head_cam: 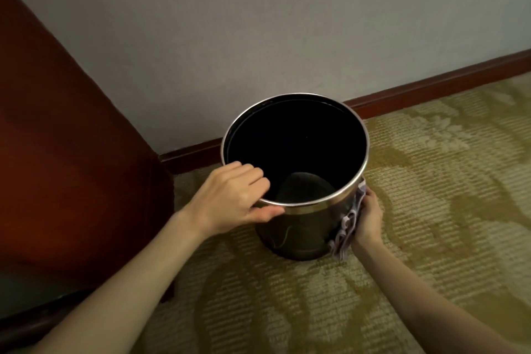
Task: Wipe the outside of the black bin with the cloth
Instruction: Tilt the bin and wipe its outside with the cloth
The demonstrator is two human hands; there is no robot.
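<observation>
Black bin [298, 231]: round, upright, open-topped, with a silver metal rim. It stands on the carpet [431, 181] near the skirting board [431, 86], just right of the dark wooden furniture [71, 152]. The interior is dark, and the bottom shows a paler patch. The near outer wall carries a faint curved marking.

Cloth [349, 223]: pale, with a curling pattern, bunched and pressed flat against the bin's right outer wall. It runs from just under the rim down to near the base, and its lower edge hangs free beside the bin's foot.

Left hand [232, 198]: rests on the near-left part of the rim. The fingers curl over the top edge and dip slightly inside; the thumb lies along the outside band below the rim. The grip is loosely closed on the rim.

Right hand [369, 218]: lies against the cloth on the bin's right side, palm toward the wall. The fingers are mostly hidden behind the cloth and bin, so how far they curl cannot be told; the hand holds the cloth in place against the bin.

Wall [287, 23]: plain, pale, behind the bin.

Carpet: yellow-green with a large pale pattern.
</observation>
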